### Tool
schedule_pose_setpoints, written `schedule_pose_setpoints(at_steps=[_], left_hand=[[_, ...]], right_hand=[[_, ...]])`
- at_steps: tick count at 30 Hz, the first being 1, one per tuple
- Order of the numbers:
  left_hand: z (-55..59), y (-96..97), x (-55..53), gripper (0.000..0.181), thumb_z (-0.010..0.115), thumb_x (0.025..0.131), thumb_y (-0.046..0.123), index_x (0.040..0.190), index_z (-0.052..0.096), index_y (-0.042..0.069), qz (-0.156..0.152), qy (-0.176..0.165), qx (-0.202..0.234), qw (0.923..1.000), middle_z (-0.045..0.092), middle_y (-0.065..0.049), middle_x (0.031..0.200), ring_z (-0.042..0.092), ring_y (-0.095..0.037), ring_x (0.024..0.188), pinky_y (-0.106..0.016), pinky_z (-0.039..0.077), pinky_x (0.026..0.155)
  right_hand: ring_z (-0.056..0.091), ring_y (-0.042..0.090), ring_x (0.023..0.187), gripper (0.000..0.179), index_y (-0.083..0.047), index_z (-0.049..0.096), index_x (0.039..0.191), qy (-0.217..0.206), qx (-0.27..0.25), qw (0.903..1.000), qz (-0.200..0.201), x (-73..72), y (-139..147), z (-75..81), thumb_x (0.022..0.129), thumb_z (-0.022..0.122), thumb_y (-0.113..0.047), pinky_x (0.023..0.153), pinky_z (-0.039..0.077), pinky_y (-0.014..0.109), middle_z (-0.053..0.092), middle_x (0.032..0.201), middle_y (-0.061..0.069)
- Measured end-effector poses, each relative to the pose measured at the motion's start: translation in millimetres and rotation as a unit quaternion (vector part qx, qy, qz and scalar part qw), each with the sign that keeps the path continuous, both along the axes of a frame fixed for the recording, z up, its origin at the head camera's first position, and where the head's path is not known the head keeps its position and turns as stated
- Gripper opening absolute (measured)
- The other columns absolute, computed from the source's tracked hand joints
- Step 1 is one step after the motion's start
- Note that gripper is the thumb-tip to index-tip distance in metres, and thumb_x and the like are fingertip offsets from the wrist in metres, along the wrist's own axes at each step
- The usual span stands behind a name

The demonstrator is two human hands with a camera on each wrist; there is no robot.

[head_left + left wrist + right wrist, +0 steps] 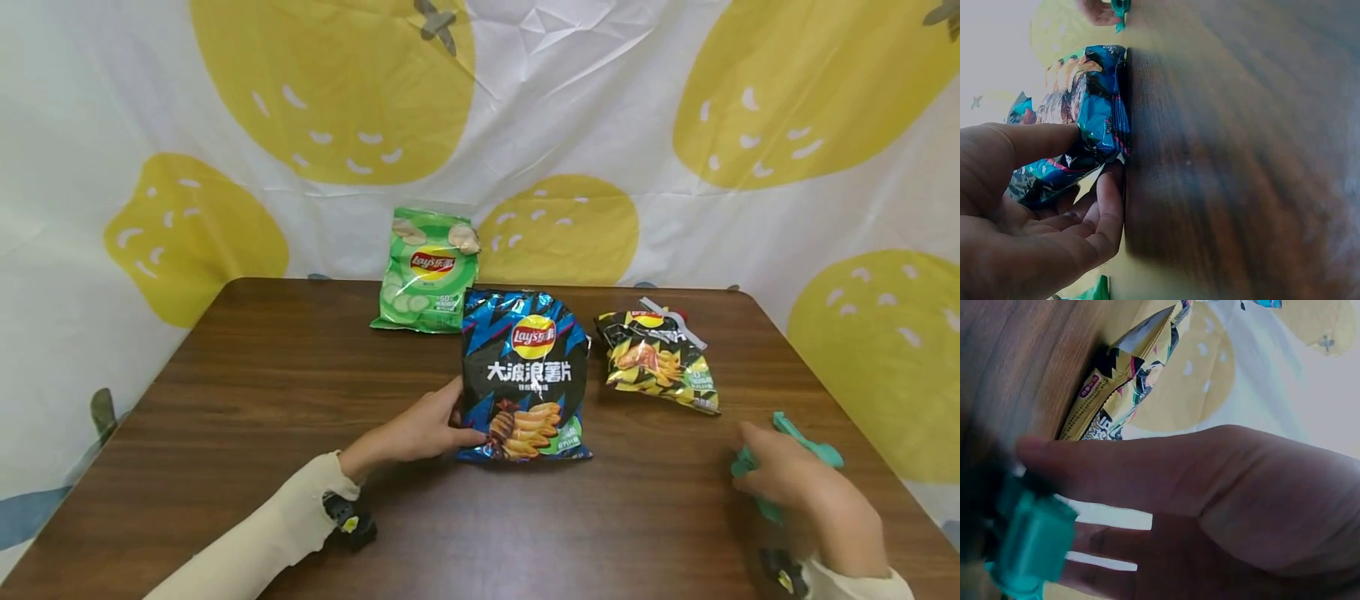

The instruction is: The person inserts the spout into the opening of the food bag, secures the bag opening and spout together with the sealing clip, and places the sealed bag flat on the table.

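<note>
A blue and black potato chip bag [534, 375] stands upright mid-table, its printed front toward me. My left hand [416, 429] holds its lower left corner, thumb on the front and fingers behind, as the left wrist view confirms. At the right, my right hand [795, 475] pinches a teal plastic clip [1032, 534] between thumb and fingers, close over the table. Another teal part [813, 446] shows beyond the knuckles; the hand hides how the teal parts join. The right hand is blurred in the head view.
A green chip bag [427, 271] leans at the table's back edge. A smaller black and yellow chip bag [660, 362] lies back right with a white clip [673, 323] across its top. The wooden table [285, 367] meets a lemon-print cloth [360, 200] behind.
</note>
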State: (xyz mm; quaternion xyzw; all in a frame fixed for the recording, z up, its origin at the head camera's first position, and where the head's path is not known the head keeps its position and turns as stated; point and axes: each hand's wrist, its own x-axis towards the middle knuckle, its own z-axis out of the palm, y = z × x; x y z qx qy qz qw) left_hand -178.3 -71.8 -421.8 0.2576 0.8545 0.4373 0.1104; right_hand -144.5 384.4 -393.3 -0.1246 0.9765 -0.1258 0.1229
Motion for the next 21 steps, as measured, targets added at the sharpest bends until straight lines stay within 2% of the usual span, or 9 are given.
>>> schedule_pose_setpoints(at_steps=[4,7,9,12,13,15,17,19,21], left_hand=[[-1.6,1.0,0.6,0.054,0.077,0.087,0.022,0.125,0.044,0.003,0.021,-0.008,0.000,0.9997,0.057,-0.006,0.089,0.051,-0.013,0.075,-0.025,0.041,0.063],[-1.5,0.3,0.9,0.048,0.078,0.087,0.021,0.114,0.044,0.001,0.028,-0.022,0.006,0.9993,0.053,-0.008,0.085,0.049,-0.013,0.071,-0.025,0.039,0.060],[0.1,-1.3,1.2,0.050,0.077,0.087,0.019,0.119,0.044,0.000,0.026,-0.034,0.012,0.9990,0.056,-0.009,0.089,0.054,-0.015,0.075,-0.027,0.044,0.062],[4.3,-3.6,1.6,0.060,0.075,0.090,0.019,0.132,0.039,-0.004,0.023,-0.039,0.016,0.9988,0.062,-0.014,0.101,0.063,-0.020,0.086,-0.031,0.051,0.070],[5.8,-3.9,1.4,0.062,0.074,0.091,0.020,0.136,0.037,-0.004,0.028,-0.038,0.021,0.9987,0.062,-0.016,0.104,0.064,-0.022,0.089,-0.033,0.053,0.071],[8.6,-3.9,0.8,0.065,0.070,0.094,0.023,0.141,0.034,-0.003,0.053,-0.030,0.028,0.9977,0.063,-0.018,0.109,0.066,-0.025,0.092,-0.033,0.055,0.069],[11.1,-3.2,-0.3,0.063,0.068,0.096,0.026,0.143,0.034,0.000,0.094,-0.015,0.036,0.9948,0.062,-0.019,0.112,0.066,-0.026,0.092,-0.032,0.055,0.066],[13.8,-2.5,-1.5,0.058,0.066,0.097,0.027,0.141,0.037,0.002,0.138,0.013,0.046,0.9893,0.060,-0.019,0.112,0.064,-0.024,0.089,-0.033,0.054,0.066],[17.3,-1.3,-1.7,0.052,0.066,0.097,0.025,0.136,0.042,0.002,0.170,0.061,0.050,0.9823,0.058,-0.018,0.111,0.061,-0.023,0.088,-0.034,0.052,0.071]], right_hand=[[0.062,0.038,0.093,0.032,0.009,0.057,0.109,0.030,-0.006,0.9993,0.023,1.9,-1,-2.2,0.083,0.073,-0.002,0.079,0.050,0.052,0.066,0.094,0.015],[0.064,0.041,0.096,0.023,0.009,0.056,0.112,0.038,-0.029,0.9987,0.018,6.2,-2,-2.7,0.092,0.062,0.001,0.079,0.051,0.052,0.067,0.100,0.022],[0.063,0.042,0.099,0.020,0.008,0.056,0.116,0.045,-0.054,0.9975,0.003,8.6,-4,-2.4,0.097,0.052,0.001,0.079,0.050,0.053,0.067,0.106,0.025],[0.059,0.047,0.110,0.027,0.003,0.056,0.122,0.047,-0.108,0.9928,-0.023,12.9,-6,-0.1,0.106,0.037,-0.007,0.094,0.041,0.060,0.065,0.113,0.026],[0.058,0.047,0.112,0.029,0.000,0.056,0.123,0.052,-0.121,0.9910,-0.025,14.1,-7,1.2,0.108,0.034,-0.010,0.095,0.040,0.061,0.065,0.116,0.024],[0.055,0.046,0.118,0.031,-0.006,0.057,0.125,0.059,-0.146,0.9873,-0.021,15.9,-9,4.9,0.110,0.034,-0.020,0.096,0.039,0.060,0.064,0.121,0.020],[0.057,0.037,0.119,0.027,-0.013,0.059,0.123,0.066,-0.173,0.9827,-0.006,16.9,-15,9.1,0.109,0.040,-0.026,0.096,0.044,0.051,0.064,0.124,0.014],[0.060,0.018,0.107,0.020,-0.020,0.061,0.119,0.086,-0.188,0.9783,0.008,17.7,-24,11.7,0.105,0.051,-0.030,0.083,0.050,0.036,0.067,0.118,0.003],[0.058,0.011,0.101,0.016,-0.023,0.063,0.115,0.093,-0.217,0.9715,0.021,18.0,-35,13.9,0.100,0.061,-0.030,0.079,0.049,0.028,0.066,0.112,-0.002]])
